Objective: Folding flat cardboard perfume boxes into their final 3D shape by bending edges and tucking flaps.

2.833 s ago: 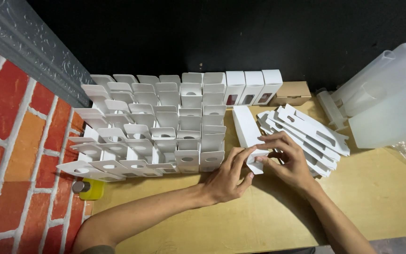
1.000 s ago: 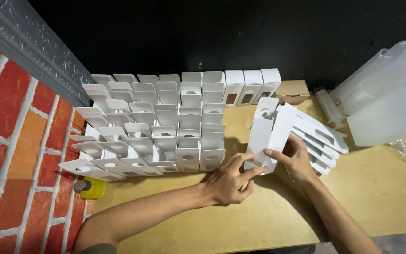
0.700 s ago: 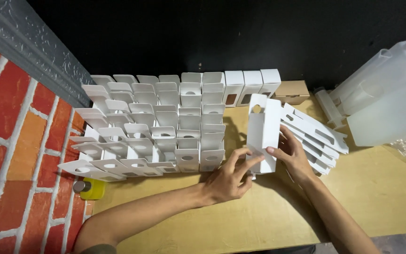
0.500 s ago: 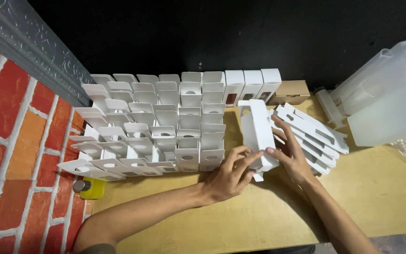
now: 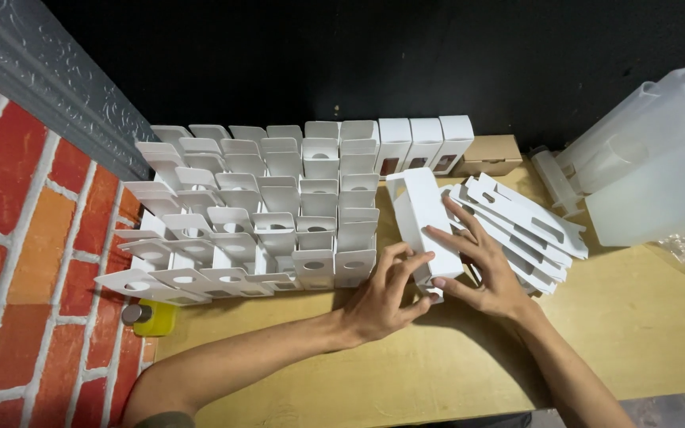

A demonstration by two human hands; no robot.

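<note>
A small white cardboard box [image 5: 424, 215], folded into shape, lies on the wooden table [image 5: 453, 372] between my hands. My left hand [image 5: 382, 293] grips its near end from the left. My right hand [image 5: 481, 265] holds it from the right, fingers spread along its side. To the left stand several rows of upright white boxes [image 5: 263, 214] with open top flaps. A fanned stack of flat white box blanks [image 5: 529, 226] lies just right of my right hand.
A red brick wall [image 5: 25, 261] with grey moulding borders the left. A large translucent plastic jug [image 5: 660, 166] lies at the right. A small brown carton [image 5: 489, 154] sits at the back. A yellow container with a grey cap [image 5: 144, 317] stands near the left edge.
The flat blank was lifted upright from the stack, opened into a box shape, then laid down on the table between both hands.
</note>
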